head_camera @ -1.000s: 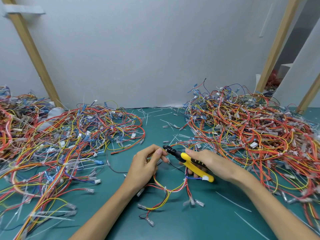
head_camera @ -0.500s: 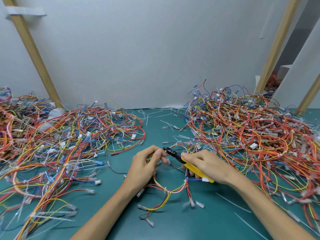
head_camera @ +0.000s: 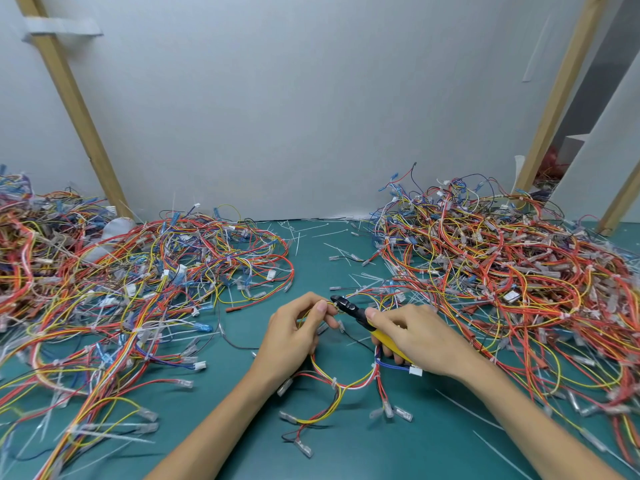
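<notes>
1. Cutters point(head_camera: 349, 308): the head is reading as dark matt metal; the handle point(head_camera: 386, 339) is showing smooth yellow plastic with a slight sheen.
2. Harness point(head_camera: 346, 384): wires are wearing smooth, faintly glossy plastic insulation; terminal sleeves point(head_camera: 403, 414) are looking like clear plastic.
3. Mat point(head_camera: 221, 445): the teal top is looking matt and smooth.
4. Loose cable ties point(head_camera: 467, 409): showing as thin white plastic.
5. Battens point(head_camera: 69, 98): showing bare, unpainted wood.
6. Wall panel point(head_camera: 311, 116): looking matt white and flat; can't tell the material.

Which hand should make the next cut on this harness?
Right. The right hand grips the yellow cutters, their tip at the harness where the left hand pinches it.
</notes>
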`<state>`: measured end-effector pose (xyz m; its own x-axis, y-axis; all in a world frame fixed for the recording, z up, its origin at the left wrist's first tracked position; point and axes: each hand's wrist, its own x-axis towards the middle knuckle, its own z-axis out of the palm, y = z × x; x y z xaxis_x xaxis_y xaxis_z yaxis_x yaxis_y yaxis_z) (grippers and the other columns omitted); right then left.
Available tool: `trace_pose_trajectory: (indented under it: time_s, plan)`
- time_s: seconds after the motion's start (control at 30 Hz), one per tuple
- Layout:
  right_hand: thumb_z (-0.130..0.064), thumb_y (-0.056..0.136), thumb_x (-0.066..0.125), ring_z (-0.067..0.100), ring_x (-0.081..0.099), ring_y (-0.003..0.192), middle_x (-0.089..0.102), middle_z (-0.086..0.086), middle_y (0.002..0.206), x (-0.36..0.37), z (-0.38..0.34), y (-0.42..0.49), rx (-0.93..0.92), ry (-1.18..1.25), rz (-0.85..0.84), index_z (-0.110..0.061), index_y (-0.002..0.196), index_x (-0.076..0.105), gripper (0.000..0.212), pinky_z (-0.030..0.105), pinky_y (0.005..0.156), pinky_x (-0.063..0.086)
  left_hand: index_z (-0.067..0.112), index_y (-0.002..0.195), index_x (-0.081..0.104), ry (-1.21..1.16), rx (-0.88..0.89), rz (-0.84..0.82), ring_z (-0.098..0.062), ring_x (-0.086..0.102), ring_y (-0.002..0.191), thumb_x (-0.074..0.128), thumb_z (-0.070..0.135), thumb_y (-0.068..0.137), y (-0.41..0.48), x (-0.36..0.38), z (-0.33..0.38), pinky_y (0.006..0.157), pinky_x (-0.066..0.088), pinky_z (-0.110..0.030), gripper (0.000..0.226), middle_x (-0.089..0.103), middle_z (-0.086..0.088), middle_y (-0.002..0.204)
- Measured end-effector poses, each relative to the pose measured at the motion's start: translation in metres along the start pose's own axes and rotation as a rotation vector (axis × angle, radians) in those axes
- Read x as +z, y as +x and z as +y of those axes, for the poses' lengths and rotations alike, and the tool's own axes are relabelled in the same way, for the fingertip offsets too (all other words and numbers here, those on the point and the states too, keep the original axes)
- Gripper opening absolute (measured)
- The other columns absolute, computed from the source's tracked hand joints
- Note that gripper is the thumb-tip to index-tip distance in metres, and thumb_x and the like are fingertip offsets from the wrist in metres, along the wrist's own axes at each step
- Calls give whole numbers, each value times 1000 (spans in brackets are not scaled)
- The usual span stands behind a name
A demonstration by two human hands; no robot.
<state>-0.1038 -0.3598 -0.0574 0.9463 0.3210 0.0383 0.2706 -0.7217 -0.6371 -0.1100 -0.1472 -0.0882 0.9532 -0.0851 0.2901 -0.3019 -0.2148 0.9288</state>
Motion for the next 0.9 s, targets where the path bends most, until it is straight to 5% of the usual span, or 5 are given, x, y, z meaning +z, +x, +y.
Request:
trace_pose_trajectory:
  time_s: [0.9]
  plan:
    - [-52, 100, 39, 7, 58, 43, 59, -6, 46, 0, -6, -2, -47, -56, 31, -16, 55, 57, 61, 16, 53, 45, 18, 88, 65, -3, -13, 9, -14, 40, 44, 46, 22, 102, 1, 0, -1, 45, 37, -19, 24, 71, 0, 78]
